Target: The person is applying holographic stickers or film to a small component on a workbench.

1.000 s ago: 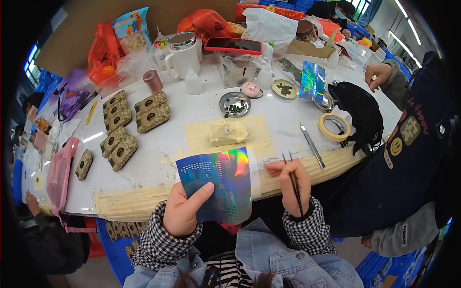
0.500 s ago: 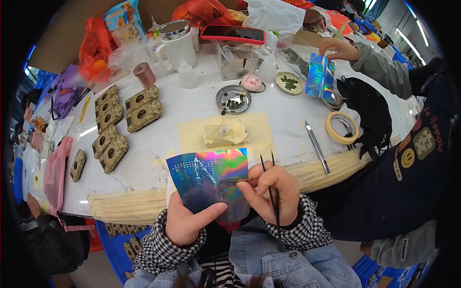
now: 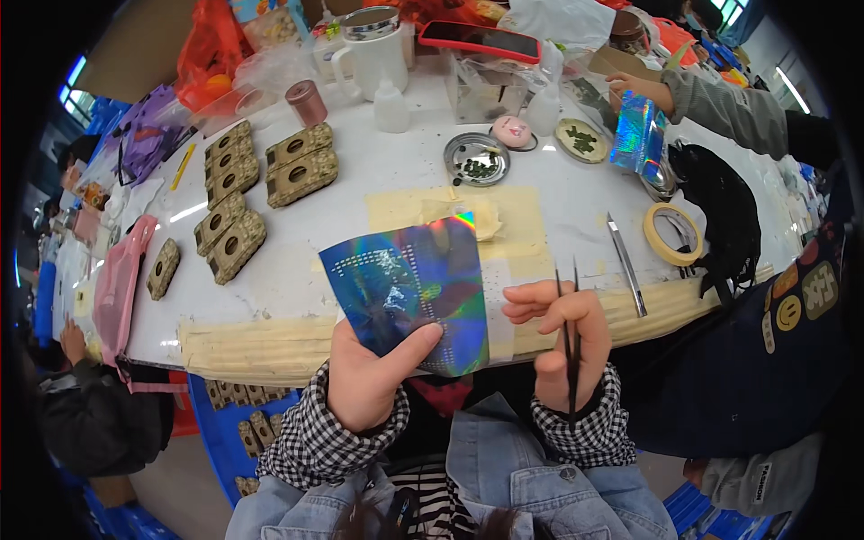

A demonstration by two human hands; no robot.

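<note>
My left hand (image 3: 367,382) grips a shiny holographic pouch (image 3: 387,279) by its lower part, thumb on the front. The pouch stands tilted above the table's near edge, small pale marks running across it. My right hand (image 3: 589,328), off the pouch and to its right, has black tweezers (image 3: 573,364) tucked in it, tips pointing up and apart. Its other fingers are partly extended. Behind the pouch, a small tape-covered block (image 3: 487,220) is partly hidden on a patch of masking tape (image 3: 526,241). A metal dish (image 3: 456,148) beyond holds small dark green pieces.
Several camouflage-patterned blocks with round holes (image 3: 236,247) lie to the left. A craft knife (image 3: 625,261) and a tape roll (image 3: 654,243) lie right. Behind stand a white mug (image 3: 376,67), a squeeze bottle (image 3: 391,110) and a red-cased phone (image 3: 481,38). A co-worker's hand (image 3: 643,88) holds another holographic pouch (image 3: 637,135).
My right hand has let go of the pouch and moved right, keeping the tweezers. The pouch is now in my left hand alone. The whole view has shifted.
</note>
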